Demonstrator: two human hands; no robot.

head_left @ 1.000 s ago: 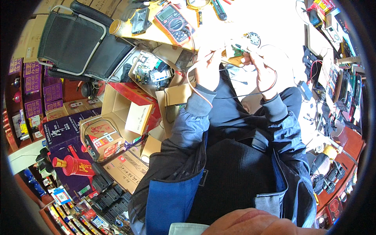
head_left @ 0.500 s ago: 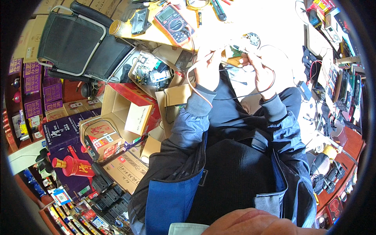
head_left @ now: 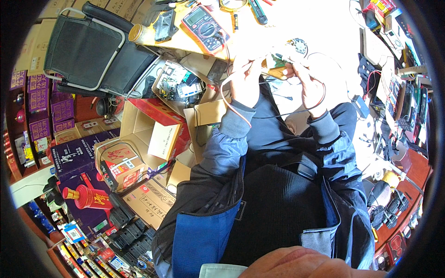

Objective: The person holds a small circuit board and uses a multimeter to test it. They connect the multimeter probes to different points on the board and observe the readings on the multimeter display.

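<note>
My left hand [head_left: 248,83] is closed in a pinch at the near edge of the brightly lit table, its fingertips washed out by glare. My right hand [head_left: 307,85] pinches a slim dark test probe. Between the fingertips is a small green circuit board [head_left: 276,61], with a yellow-brown piece [head_left: 278,72] just below it. A reddish test lead [head_left: 223,92] loops round my left wrist, and a dark lead [head_left: 287,114] curves across to my right hand. The red multimeter [head_left: 206,28] lies on the table, up and left of my hands.
A round dark part [head_left: 299,45] lies beyond my right hand. A black chair [head_left: 99,55] and open cardboard boxes [head_left: 134,123], one filled with circuit boards [head_left: 178,83], stand at the left. Electronics and cables [head_left: 371,92] crowd the right side. A utility knife [head_left: 258,12] is at the far edge.
</note>
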